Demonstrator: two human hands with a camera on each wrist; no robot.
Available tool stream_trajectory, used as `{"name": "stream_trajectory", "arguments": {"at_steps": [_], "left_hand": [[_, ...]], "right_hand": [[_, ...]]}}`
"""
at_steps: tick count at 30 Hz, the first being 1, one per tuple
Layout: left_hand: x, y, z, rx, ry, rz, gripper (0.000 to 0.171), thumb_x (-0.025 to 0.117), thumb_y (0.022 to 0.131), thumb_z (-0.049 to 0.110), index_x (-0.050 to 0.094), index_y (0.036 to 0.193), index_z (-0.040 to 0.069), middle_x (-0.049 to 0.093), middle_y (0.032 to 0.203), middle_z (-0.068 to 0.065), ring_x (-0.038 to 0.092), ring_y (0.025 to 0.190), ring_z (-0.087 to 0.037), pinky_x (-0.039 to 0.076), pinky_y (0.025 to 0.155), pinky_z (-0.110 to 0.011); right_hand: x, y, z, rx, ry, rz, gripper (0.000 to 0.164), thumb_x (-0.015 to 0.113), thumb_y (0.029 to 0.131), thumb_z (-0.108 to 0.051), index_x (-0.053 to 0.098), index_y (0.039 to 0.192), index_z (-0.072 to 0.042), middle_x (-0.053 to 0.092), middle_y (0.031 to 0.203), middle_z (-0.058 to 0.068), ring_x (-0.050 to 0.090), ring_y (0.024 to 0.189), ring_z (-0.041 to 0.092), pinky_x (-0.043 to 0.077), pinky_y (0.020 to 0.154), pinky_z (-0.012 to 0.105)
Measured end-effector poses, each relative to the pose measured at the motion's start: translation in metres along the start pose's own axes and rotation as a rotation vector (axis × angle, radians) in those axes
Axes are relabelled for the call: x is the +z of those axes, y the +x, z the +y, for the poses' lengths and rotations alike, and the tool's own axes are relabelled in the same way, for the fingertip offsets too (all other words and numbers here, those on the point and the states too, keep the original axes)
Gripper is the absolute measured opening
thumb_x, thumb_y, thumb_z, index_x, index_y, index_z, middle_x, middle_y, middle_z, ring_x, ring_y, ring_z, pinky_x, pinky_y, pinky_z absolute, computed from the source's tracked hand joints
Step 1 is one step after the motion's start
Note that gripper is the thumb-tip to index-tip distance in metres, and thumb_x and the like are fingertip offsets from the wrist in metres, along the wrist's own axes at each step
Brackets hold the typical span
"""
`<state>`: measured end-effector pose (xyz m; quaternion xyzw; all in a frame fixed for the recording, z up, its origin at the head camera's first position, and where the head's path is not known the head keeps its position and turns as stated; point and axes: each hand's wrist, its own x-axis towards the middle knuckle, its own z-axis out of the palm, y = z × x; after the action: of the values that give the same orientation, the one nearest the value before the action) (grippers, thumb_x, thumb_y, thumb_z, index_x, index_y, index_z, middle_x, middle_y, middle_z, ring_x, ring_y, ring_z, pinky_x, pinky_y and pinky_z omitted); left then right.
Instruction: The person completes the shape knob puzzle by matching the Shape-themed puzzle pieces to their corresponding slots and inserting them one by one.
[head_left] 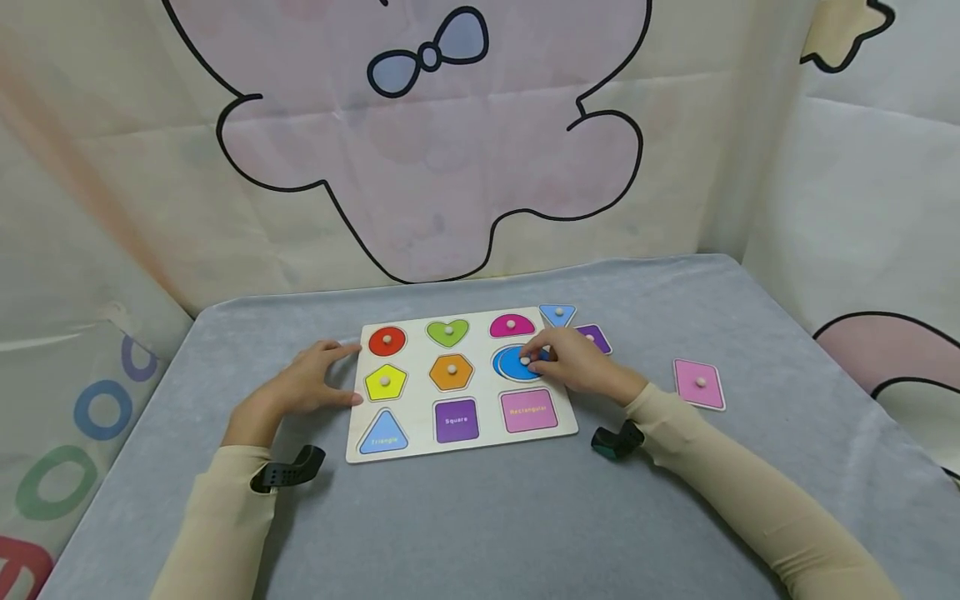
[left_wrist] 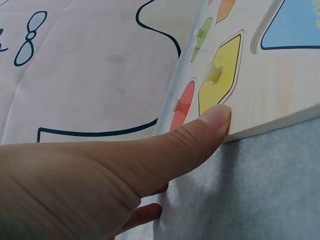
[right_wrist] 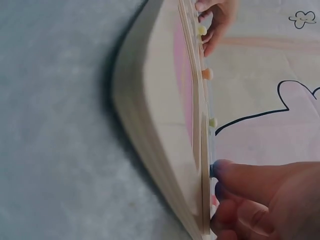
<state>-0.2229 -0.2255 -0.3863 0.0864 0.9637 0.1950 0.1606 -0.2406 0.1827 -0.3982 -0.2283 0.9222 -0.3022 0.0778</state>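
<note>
A pale wooden puzzle board (head_left: pixel 417 392) lies on the cloth-covered table. My right hand (head_left: pixel 577 360) pinches the small knob of a blue oval piece (head_left: pixel 513 367) at the board's right side. That piece sits slightly to the right of its oval recess, whose blue left rim shows. My left hand (head_left: pixel 300 383) touches the board's left edge with thumb and forefinger; in the left wrist view the thumb (left_wrist: pixel 202 127) rests against the edge beside the yellow pentagon (left_wrist: pixel 227 60). A red circle, green heart, magenta half circle and orange hexagon (head_left: pixel 444 377) fill other recesses.
Triangle, square and rectangle recesses (head_left: pixel 528 419) show printed names along the board's near row. A blue triangle piece (head_left: pixel 551 312) and a purple piece (head_left: pixel 597 337) lie behind the right hand. A pink rectangle piece (head_left: pixel 697 371) lies farther right on the grey cloth (head_left: pixel 487 525).
</note>
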Motion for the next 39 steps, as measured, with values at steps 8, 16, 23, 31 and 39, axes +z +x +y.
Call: {"name": "stream_trajectory", "arguments": {"at_steps": [8, 16, 23, 31, 39], "left_hand": [[0.001, 0.000, -0.001, -0.011, -0.004, -0.007, 0.094, 0.084, 0.081, 0.039, 0.036, 0.157, 0.012, 0.030, 0.158, -0.030, 0.030, 0.142, -0.052, 0.037, 0.110, -0.072], [0.001, 0.001, -0.002, -0.014, -0.004, -0.005, 0.095, 0.085, 0.081, 0.038, 0.036, 0.157, 0.011, 0.029, 0.158, -0.030, 0.029, 0.142, -0.051, 0.037, 0.110, -0.072], [-0.001, 0.000, -0.001, -0.017, 0.003, -0.001, 0.096, 0.085, 0.079, 0.038, 0.036, 0.157, 0.011, 0.030, 0.157, -0.031, 0.030, 0.141, -0.052, 0.038, 0.109, -0.071], [0.000, -0.001, -0.001, 0.011, 0.008, -0.001, 0.096, 0.085, 0.079, 0.040, 0.037, 0.157, 0.011, 0.031, 0.156, -0.031, 0.031, 0.139, -0.052, 0.037, 0.109, -0.072], [-0.001, -0.001, 0.001, 0.016, 0.009, -0.002, 0.096, 0.086, 0.079, 0.040, 0.038, 0.156, 0.011, 0.031, 0.156, -0.031, 0.031, 0.140, -0.053, 0.036, 0.108, -0.073]], "right_hand": [[0.001, 0.001, -0.002, 0.013, 0.024, -0.032, 0.031, 0.075, 0.091, -0.011, 0.073, 0.122, -0.006, 0.072, 0.118, 0.010, 0.055, 0.081, 0.016, 0.049, 0.065, 0.020], [0.001, 0.000, -0.004, 0.053, 0.066, -0.036, 0.036, 0.075, 0.090, -0.008, 0.071, 0.126, -0.008, 0.072, 0.114, 0.010, 0.055, 0.079, 0.018, 0.051, 0.058, 0.022], [0.000, 0.001, -0.002, 0.009, 0.074, -0.055, 0.036, 0.076, 0.090, -0.010, 0.071, 0.126, -0.007, 0.072, 0.118, 0.010, 0.054, 0.076, 0.016, 0.048, 0.057, 0.021], [-0.012, 0.000, 0.003, 0.001, 0.072, -0.044, 0.035, 0.078, 0.090, -0.021, 0.072, 0.123, -0.008, 0.073, 0.110, 0.008, 0.055, 0.071, 0.016, 0.049, 0.057, 0.024], [-0.038, -0.002, 0.014, 0.017, 0.051, 0.049, 0.035, 0.073, 0.094, -0.023, 0.071, 0.124, -0.005, 0.070, 0.113, 0.013, 0.057, 0.078, 0.021, 0.051, 0.056, 0.028]]}}
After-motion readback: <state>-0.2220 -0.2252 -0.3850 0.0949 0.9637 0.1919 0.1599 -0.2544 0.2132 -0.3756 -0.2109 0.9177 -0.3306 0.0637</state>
